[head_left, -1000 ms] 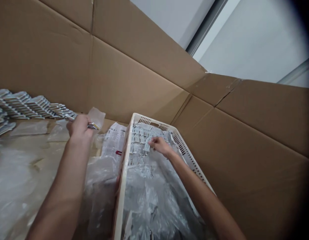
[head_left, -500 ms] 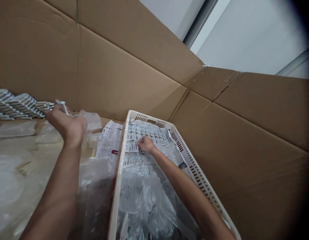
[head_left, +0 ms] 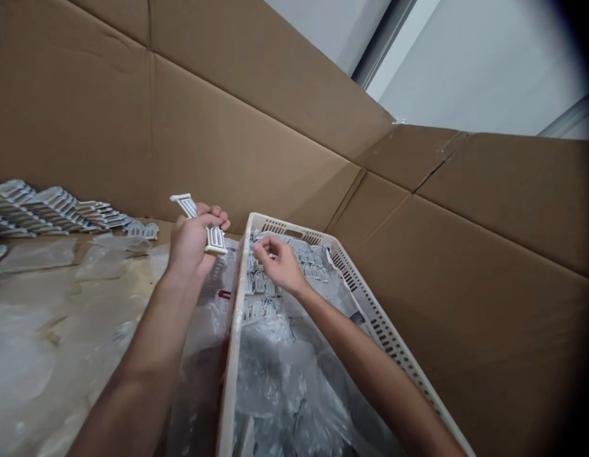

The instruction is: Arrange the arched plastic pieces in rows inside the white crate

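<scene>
Swinging away from the stacks since half a second ago, our left hand (head_left: 194, 238) is now raised just beside the crate, and our right hand (head_left: 278, 263) has lifted slightly at the crate's far end.

Tall brown cardboard walls (head_left: 251, 127) stand behind everything. Against them sits the long white plastic crate (head_left: 231, 362), its sides pierced with slots and holes. Clear plastic bags (head_left: 285, 374) fill its near part, and more cloudy plastic sheets (head_left: 32, 374) spread to the left. Along the cardboard, we see leaning stacks (head_left: 51, 206) of white pieces with tan edges. Rows of similar small pieces (head_left: 259, 282) lie on the crate's lining beneath our right hand.

Our left thumb crosses the middle of a white piece (head_left: 216, 237), its other fingers curled behind. Pale, slotted like a little window and yellowish along one edge, it sticks out on both sides of the thumb; we cannot tell whether it is single or several together. Our right fingers curl toward the thumb, but we cannot tell whether they pinch anything.

Two loose pieces (head_left: 143, 230) now show at the stacks' end, where the left hand was before.
</scene>
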### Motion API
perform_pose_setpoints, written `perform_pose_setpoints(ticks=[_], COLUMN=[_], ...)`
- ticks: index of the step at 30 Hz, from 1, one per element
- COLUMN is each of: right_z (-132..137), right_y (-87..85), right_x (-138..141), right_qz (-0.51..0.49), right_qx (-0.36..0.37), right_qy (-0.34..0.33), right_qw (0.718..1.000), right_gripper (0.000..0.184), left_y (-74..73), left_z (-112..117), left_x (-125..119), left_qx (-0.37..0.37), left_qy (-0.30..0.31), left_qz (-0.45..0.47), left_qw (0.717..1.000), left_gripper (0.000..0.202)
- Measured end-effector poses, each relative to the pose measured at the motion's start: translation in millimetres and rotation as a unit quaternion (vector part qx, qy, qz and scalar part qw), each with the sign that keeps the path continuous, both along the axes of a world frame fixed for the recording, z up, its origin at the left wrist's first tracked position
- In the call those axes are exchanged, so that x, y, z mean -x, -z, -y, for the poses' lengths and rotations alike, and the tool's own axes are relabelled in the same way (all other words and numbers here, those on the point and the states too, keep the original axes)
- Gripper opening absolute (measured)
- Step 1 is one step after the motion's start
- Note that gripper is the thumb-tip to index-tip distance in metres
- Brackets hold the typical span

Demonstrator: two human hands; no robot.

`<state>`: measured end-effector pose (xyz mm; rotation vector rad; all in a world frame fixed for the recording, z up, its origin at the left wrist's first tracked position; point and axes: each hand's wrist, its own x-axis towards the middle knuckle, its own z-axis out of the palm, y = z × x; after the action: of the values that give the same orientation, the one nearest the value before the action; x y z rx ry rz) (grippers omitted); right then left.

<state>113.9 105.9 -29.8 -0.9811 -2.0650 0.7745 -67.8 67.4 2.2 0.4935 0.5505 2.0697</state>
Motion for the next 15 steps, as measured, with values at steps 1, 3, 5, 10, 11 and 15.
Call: perform_pose_setpoints(ticks=[1, 3, 5, 10, 11, 15], right_z=[11, 30, 38, 34, 33, 25], right_y=[-14.7, -36.1, -44.1, -37.8, -38.4, -44.6], right_x=[3, 11, 17, 20, 18, -1], right_qz=[-0.035, -0.053, -0.064, -0.019, 0.002, 0.083], right_qx=[-0.003, 0.015, 0.029, -0.008, -0.033, -0.106], right_qy=[-0.06, -0.131, -0.133, -0.081, -0.073, -0.025], right_qw=[0.998, 0.99, 0.989, 0.996, 0.997, 0.991], right_gripper=[0.031, 0.04, 0.043, 0.03, 0.022, 0.024], left_y=[1.3, 3.2, 3.3, -1.1, -1.5, 1.2], left_z=[-1, -3, -2, 7, 8, 10], left_x=[-4, -10, -16, -31, -35, -45], left_qx=[0.01, 0.028, 0.029, 0.014, 0.007, -0.015], left_qy=[-0.014, -0.038, -0.043, -0.034, -0.012, 0.065], left_qz=[-0.014, -0.066, -0.121, -0.201, -0.22, -0.307], left_qw=[1.0, 0.997, 0.991, 0.979, 0.975, 0.949], left_gripper=[0.031, 0.025, 0.019, 0.013, 0.013, 0.015])
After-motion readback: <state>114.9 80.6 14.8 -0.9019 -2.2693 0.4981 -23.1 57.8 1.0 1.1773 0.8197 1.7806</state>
